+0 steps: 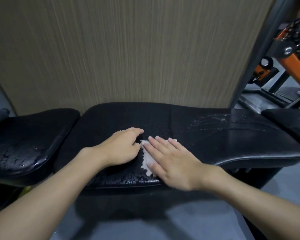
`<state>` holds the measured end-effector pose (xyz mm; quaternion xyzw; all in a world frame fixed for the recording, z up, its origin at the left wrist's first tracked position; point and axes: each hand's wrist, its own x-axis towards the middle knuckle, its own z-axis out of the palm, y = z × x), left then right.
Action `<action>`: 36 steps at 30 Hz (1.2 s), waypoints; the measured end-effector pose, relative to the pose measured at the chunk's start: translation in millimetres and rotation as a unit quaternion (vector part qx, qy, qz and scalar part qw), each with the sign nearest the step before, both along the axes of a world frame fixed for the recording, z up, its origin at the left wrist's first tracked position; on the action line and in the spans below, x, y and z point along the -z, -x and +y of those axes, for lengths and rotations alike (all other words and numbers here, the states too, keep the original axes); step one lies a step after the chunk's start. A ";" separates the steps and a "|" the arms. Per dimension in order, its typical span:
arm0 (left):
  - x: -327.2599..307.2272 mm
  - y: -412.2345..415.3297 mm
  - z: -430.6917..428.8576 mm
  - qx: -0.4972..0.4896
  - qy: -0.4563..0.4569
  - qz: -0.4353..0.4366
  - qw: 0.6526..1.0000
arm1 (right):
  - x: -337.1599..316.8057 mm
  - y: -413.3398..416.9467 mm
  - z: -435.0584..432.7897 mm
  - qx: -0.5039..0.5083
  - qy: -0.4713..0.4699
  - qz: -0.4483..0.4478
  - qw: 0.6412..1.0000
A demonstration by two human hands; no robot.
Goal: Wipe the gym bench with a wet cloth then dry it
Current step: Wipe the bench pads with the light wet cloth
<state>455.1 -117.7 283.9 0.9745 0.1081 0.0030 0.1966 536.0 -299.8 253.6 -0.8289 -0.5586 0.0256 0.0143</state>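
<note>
The gym bench, a long black vinyl-padded worktop point(206, 141), lies across the view with its long axis running left to right, in front of a tall panel of streaked wood-grain laminate point(128, 49). Its main pad is broad and low; a separate black seat pad point(29, 141) sits just beside its left end, split from it by a narrow gap. The padding looks firm but yielding, the frame heavy and fixed, so it should stay put under pressure and needs no holding. The vinyl looks cracked and flaking along the near edge and on the seat pad, so hard scrubbing there could well lift more flakes. To the right, the surface shines with streaks and beads of wetness, which suggests it will be slick.

Orange and black gym machinery point(287, 54) stands well apart at the upper right.

The right hand point(173, 163) lies flat, fingers spread and extended, palm pressing down on the cloth near the pad's front edge. The left hand point(121, 148) rests just beside it on the vinyl, fingers curled loosely, fingertips touching or nearly touching the cloth's left edge; whether it pinches anything I cannot tell.

The small pale frayed cloth point(146, 157) lies mostly hidden under the right palm, its visible strip running from far to near. It looks thin, limp and light, likely damp, best driven by flat palm pressure rather than a grip.
</note>
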 end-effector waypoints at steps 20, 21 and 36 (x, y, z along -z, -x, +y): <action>4.8 -24.8 -11.4 -0.007 -0.017 0.129 0.991 | -0.3 -178.6 99.1 0.202 0.020 0.048 0.978; 4.0 -25.2 -11.8 -0.007 -0.016 0.130 0.991 | 0.5 -168.5 91.6 0.188 0.017 0.046 0.981; -6.2 -24.0 -9.9 0.006 0.018 0.124 0.992 | -0.9 -0.1 -58.0 0.027 0.000 -0.020 0.999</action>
